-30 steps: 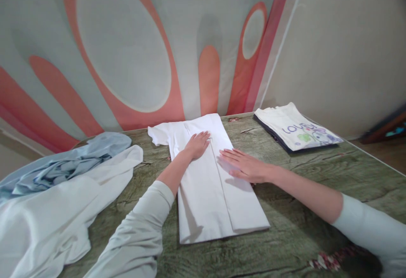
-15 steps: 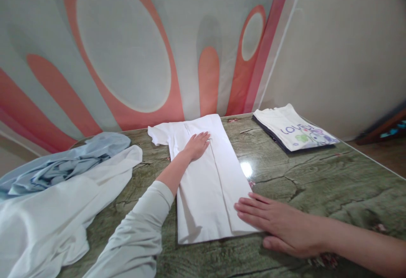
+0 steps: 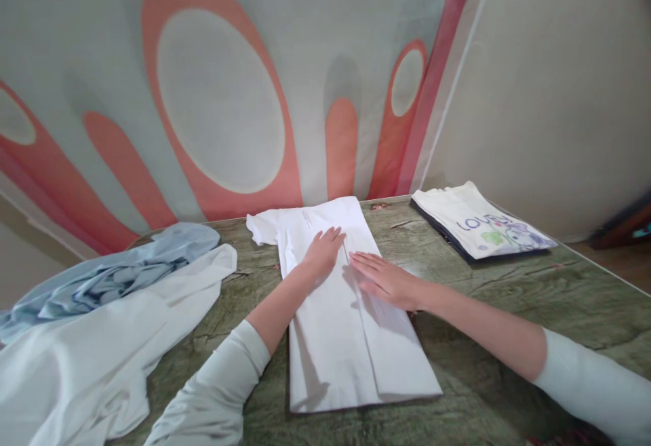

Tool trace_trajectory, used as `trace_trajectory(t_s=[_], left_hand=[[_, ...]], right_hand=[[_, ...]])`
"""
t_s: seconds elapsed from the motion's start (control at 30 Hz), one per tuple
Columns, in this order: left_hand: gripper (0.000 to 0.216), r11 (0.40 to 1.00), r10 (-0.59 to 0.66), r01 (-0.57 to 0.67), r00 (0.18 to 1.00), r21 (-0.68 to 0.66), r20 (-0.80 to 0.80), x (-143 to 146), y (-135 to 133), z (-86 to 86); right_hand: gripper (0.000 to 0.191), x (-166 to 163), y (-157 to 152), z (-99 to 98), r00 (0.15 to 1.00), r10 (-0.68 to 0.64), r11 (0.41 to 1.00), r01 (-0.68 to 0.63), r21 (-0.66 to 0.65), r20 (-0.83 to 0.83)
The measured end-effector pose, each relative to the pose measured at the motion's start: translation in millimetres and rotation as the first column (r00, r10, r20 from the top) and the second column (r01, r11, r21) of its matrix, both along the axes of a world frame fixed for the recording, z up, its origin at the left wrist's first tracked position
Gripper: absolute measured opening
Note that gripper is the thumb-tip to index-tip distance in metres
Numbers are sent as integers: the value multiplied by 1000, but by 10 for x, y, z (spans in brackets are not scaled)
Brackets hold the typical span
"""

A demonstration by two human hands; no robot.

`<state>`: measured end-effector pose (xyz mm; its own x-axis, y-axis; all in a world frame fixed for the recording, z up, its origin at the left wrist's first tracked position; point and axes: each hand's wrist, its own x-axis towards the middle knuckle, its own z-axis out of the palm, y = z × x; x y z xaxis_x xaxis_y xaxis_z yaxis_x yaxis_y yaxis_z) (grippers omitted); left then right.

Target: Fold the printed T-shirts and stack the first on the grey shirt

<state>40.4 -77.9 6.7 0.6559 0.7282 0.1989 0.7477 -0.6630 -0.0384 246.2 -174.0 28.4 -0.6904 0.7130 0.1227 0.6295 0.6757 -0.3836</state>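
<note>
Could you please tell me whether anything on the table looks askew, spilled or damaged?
Nothing looks spilled or damaged. The white shirt is lopsided, though: a sleeve juts out at its far left, while its right side lies folded inward. The rumpled garments further left contrast with the folded stack at right.

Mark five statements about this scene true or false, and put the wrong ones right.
1. The left hand lies on the white shirt. True.
2. The right hand is clenched into a fist. False: it is flat, its fingers stretched out over the shirt.
3. A sleeve juts out to the left at the shirt's far end. True.
4. The folded garment with lettering lies to the left of the shirt. False: it lies to the right.
5. A rumpled pale blue cloth lies left of the shirt. True.
</note>
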Motion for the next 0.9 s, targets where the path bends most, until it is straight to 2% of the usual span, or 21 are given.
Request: trace_trajectory(t_s=[0.1, 0.17, 0.37, 0.5, 0.6, 0.67, 0.73, 0.8, 0.83, 0.9], left_hand=[[42, 990, -126, 127, 992, -60, 23, -38, -51, -8], [42, 983, -154, 158, 987, -93, 48, -55, -70, -19], [41, 980, -129, 139, 989, -139, 77, -52, -86, -42], [40, 982, -132, 144, 986, -120, 100, -46, -84, -72], [40, 985, -131, 140, 987, -105, 89, -45, -99, -80], [41, 986, -132, 138, 989, -95, 66, -38, -135, -59], [42, 984, -153, 155, 988, -87, 32, -17, -209, -16], [42, 979, -186, 185, 982, -89, -9, 18, -329, 43], [41, 976, -202, 198, 979, -94, -26, 39, -406, 73], [37, 970, -223, 217, 974, -106, -42, 82, -584, 124]], right_hand=[[60, -66, 177, -83, 999, -6, 1000, 4, 25, 53], [62, -101, 113, -98, 996, 28, 1000, -28, 5, 89], [74, -161, -644, 57, 978, 195, 973, -183, -138, 77], [76, -156, -1131, 307, 945, 327, 897, -316, -309, -19], [69, -159, -1266, 490, 914, 392, 830, -402, -387, -109], [68, -156, -1185, 537, 902, 409, 815, -429, -389, -138], [67, -135, -950, 485, 936, 325, 876, -352, -329, -138], [61, -92, -591, 340, 986, 107, 968, -132, -212, -125], [59, -65, -389, 247, 993, -10, 989, -7, -148, -117], [59, -15, 2, 59, 990, -119, 992, 116, -40, -80]])
